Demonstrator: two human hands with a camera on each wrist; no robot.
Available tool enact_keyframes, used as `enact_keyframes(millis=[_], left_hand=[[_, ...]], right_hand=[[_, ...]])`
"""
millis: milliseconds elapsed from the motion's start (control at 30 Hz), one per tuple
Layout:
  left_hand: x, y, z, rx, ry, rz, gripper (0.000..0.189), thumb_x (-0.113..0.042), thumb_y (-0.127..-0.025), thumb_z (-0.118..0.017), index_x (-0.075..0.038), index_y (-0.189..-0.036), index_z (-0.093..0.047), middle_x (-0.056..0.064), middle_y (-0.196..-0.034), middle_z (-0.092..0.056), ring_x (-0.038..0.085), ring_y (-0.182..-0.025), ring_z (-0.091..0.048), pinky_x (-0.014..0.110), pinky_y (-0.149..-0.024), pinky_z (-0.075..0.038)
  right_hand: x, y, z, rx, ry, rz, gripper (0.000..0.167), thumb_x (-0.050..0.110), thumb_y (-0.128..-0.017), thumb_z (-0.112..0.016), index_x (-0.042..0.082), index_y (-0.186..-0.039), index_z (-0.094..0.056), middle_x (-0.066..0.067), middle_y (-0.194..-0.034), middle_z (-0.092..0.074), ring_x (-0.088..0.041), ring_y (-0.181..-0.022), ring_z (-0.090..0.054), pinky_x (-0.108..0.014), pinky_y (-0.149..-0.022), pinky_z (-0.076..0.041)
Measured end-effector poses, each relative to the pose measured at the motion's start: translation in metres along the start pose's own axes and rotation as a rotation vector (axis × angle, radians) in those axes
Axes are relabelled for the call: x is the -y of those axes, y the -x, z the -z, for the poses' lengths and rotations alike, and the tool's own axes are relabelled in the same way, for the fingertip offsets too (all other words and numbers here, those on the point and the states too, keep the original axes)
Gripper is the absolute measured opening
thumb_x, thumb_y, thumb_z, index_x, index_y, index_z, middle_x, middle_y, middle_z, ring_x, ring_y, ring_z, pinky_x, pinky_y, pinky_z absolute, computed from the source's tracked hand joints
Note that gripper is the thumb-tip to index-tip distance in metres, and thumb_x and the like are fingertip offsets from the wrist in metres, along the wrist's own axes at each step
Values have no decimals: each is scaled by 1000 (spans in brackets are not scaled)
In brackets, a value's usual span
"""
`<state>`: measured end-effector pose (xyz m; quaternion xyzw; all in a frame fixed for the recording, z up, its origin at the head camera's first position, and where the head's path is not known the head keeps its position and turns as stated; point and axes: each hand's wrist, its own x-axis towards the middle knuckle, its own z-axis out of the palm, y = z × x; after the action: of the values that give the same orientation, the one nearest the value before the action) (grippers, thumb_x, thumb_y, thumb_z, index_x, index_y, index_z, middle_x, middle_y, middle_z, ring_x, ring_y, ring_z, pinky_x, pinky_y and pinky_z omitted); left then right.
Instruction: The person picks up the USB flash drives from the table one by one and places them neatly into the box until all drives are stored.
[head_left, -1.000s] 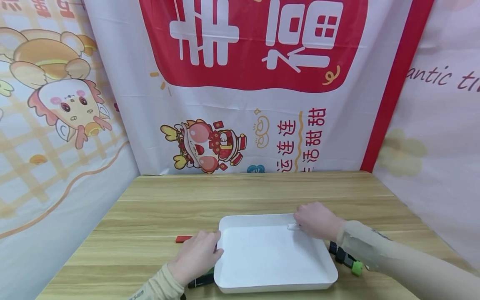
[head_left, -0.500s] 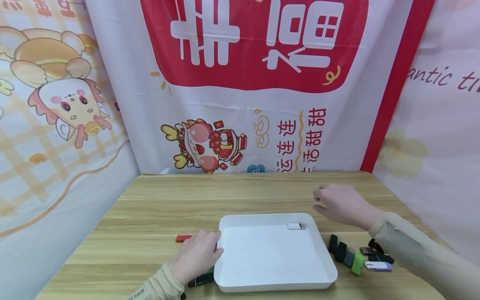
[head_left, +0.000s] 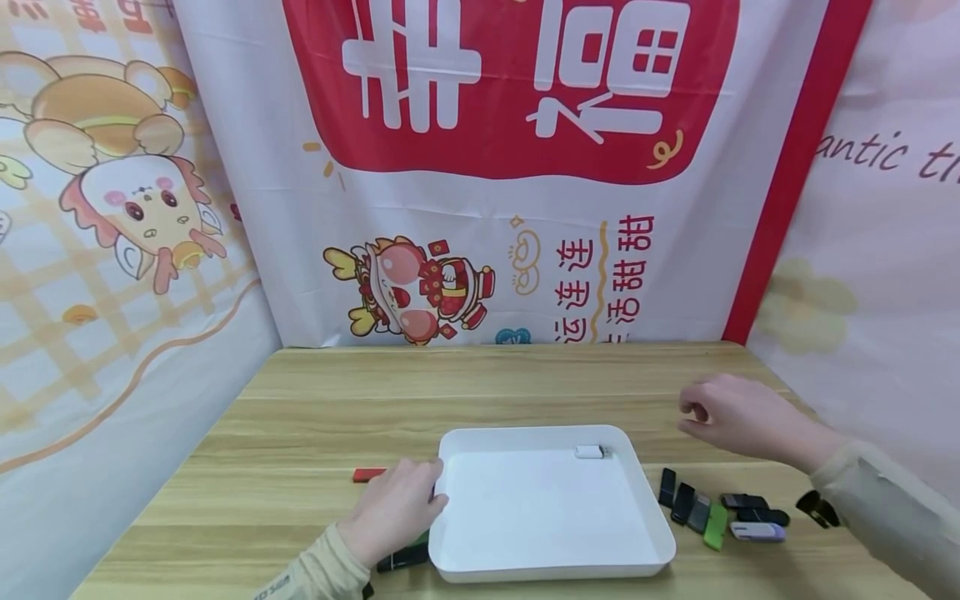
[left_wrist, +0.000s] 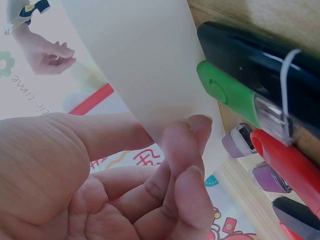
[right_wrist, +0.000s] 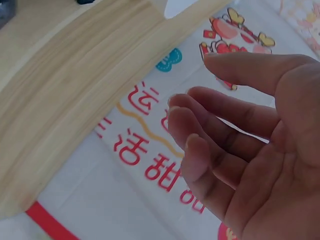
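Note:
At the left rim of a white tray (head_left: 551, 508), my left hand (head_left: 397, 510) pinches the wall between thumb and curled fingers. Inside the tray, near its far right corner, lies a white USB stick (head_left: 588, 452) with its metal plug facing right. My right hand (head_left: 750, 421) hovers above the table, right of the tray. Its fingers (right_wrist: 197, 157) are loosely curled and hold nothing. Below it on the table are several USB sticks, among them a green one (head_left: 716, 527) and a white-and-purple one (head_left: 757, 532).
Left of the tray, the left wrist view shows a green USB stick (left_wrist: 227, 92), a large black one (left_wrist: 250, 65), a red one (left_wrist: 292, 167) and purple ones close to the wall. The wooden table (head_left: 300, 433) ends at a printed cloth backdrop (head_left: 660, 292).
My right hand has let go of the white USB stick in the tray's far right corner and moved away to the right. The left hand keeps its place on the rim.

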<state>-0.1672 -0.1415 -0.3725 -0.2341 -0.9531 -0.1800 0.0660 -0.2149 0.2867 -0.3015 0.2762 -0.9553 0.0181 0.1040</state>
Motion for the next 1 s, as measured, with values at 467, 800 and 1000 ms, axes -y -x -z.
enact_keyframes(millis=[467,800,1000], left_hand=[[1,-1,1,21,8,7,18,-10,-86,-72,-9,-78,-56,-6,-59,-44,7,-46,-42,24,-39,-34],[0,-1,0,9,-10,12,18,-10,-85,-73,-9,-79,-56,-6,-60,-45,8,-47,-42,24,-39,-35],[-1,-1,0,15,-16,18,16,-10,-85,-73,-7,-80,-58,-5,-59,-45,8,-46,-42,25,-38,-35]], right_hand=[[-29,45,-17,132,-187,40,13,19,-86,-76,25,-83,-65,19,-71,-50,1,-63,-46,-25,-54,-43],[-41,72,-41,98,-259,134,15,21,-84,-79,24,-81,-64,24,-72,-49,3,-63,-46,-23,-51,-40],[-47,79,-40,95,-321,155,20,23,-78,-84,19,-86,-66,20,-78,-55,2,-64,-49,-23,-50,-42]])
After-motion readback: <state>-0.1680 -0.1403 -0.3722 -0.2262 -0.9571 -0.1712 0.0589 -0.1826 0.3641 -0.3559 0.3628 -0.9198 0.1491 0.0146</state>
